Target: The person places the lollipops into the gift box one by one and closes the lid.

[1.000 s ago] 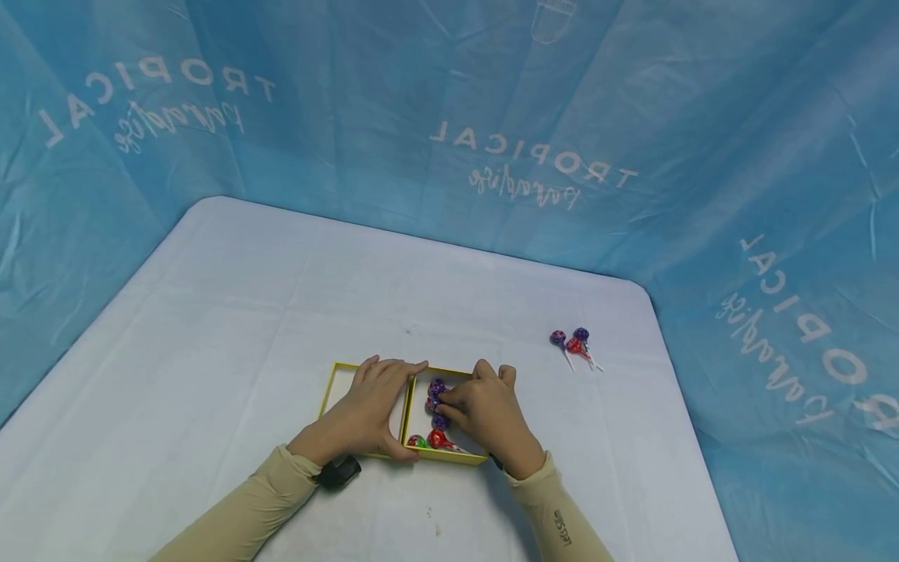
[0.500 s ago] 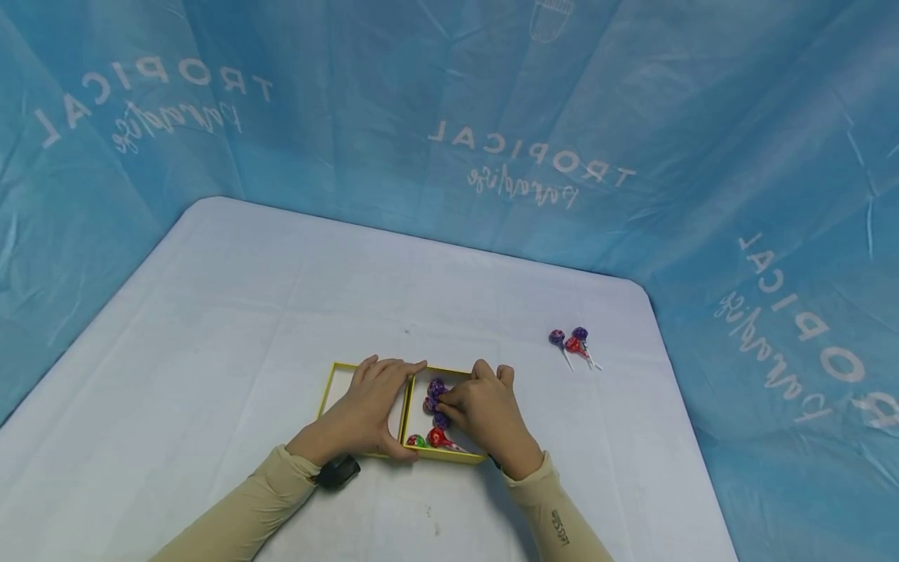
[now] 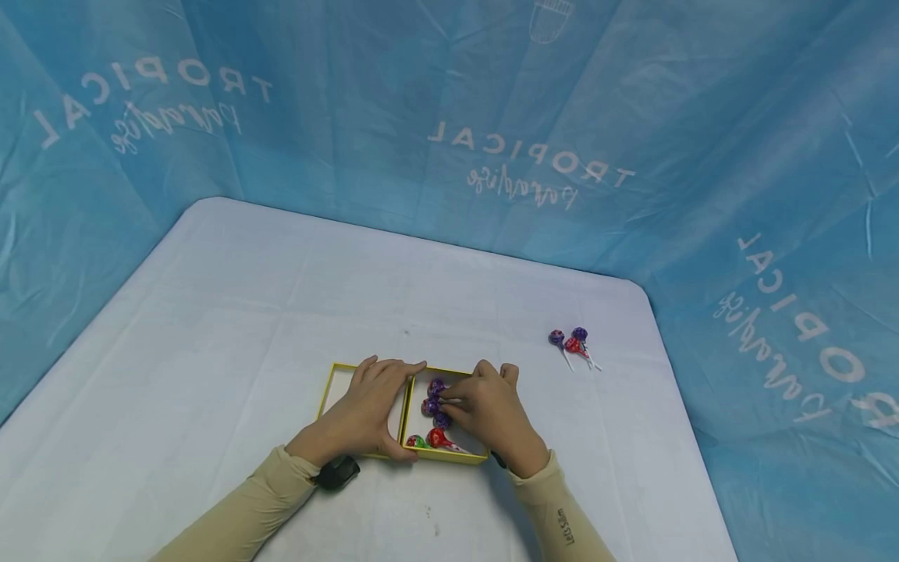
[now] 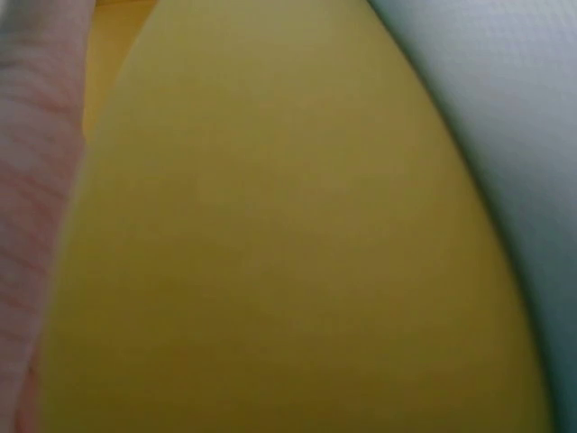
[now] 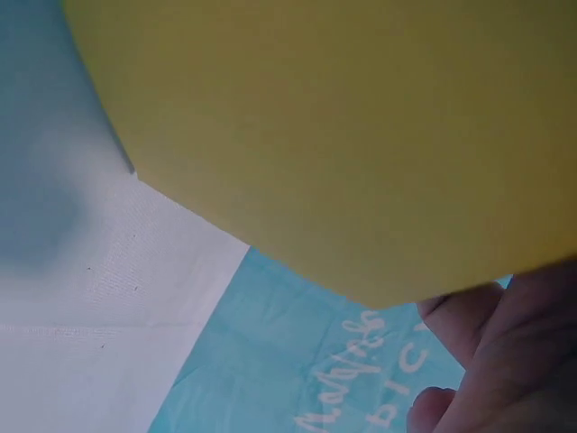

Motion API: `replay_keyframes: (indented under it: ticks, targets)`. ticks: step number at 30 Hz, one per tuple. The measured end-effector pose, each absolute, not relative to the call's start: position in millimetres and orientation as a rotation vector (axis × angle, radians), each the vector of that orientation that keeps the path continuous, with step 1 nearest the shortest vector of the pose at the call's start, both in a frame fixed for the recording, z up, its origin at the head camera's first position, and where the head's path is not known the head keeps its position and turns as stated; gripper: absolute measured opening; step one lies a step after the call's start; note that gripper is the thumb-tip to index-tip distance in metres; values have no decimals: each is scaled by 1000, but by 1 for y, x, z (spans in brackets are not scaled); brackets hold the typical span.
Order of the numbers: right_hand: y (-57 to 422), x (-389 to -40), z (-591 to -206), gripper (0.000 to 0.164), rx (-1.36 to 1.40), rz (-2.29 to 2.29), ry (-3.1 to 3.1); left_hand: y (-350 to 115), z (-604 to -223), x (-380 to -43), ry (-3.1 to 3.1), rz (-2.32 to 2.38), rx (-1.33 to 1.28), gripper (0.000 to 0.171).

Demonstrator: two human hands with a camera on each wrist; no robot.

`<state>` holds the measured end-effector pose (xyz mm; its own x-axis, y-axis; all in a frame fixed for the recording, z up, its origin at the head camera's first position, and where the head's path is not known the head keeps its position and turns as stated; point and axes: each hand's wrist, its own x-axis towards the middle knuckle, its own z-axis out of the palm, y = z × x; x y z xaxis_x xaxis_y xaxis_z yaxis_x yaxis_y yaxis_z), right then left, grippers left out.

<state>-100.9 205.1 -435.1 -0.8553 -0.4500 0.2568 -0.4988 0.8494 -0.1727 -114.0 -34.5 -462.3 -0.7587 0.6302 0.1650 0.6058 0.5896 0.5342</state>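
A shallow box with yellow walls and a white inside (image 3: 449, 457) lies on the table, next to a second, matching yellow-edged tray (image 3: 337, 382) at its left. Across the seam between them spreads my left hand (image 3: 368, 406), gripping the walls with the thumb at the near side and fingertips at the far side. My right hand (image 3: 488, 406) reaches over the box's right wall and pinches at a purple lollipop (image 3: 430, 406) with thumb and finger. More purple lollipops (image 3: 435, 387) lie around it, their sticks hidden by the hand. A red lollipop (image 3: 437, 437) and a green-and-red lollipop (image 3: 417, 442) lie along the near wall.
Three lollipops (image 3: 576, 345), purple and red, lie loose on the white table (image 3: 281, 289) to the right, beyond the box. Blue printed curtains (image 3: 393, 101) enclose the table's back and sides. Yellow box walls (image 4: 288, 216) fill much of both wrist views.
My right thumb and finger have parted slightly and the right hand has shifted a little to the right. The left hand and the box stay put.
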Motion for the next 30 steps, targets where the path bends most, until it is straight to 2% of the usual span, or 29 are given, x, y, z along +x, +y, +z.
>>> replay_keyframes:
  ticks: [10,20,30]
  targets:
    - [211,-103,-429,9,734,603,-2687,-35,-462,-113,2762,899,1062,128]
    - [224,-110,-425,13,691,614,-2556,-34,-461,-114,2770,899,1066,128]
    - [245,-121,-425,15,506,619,-2615,-33,-458,-113,2758,899,1044,128]
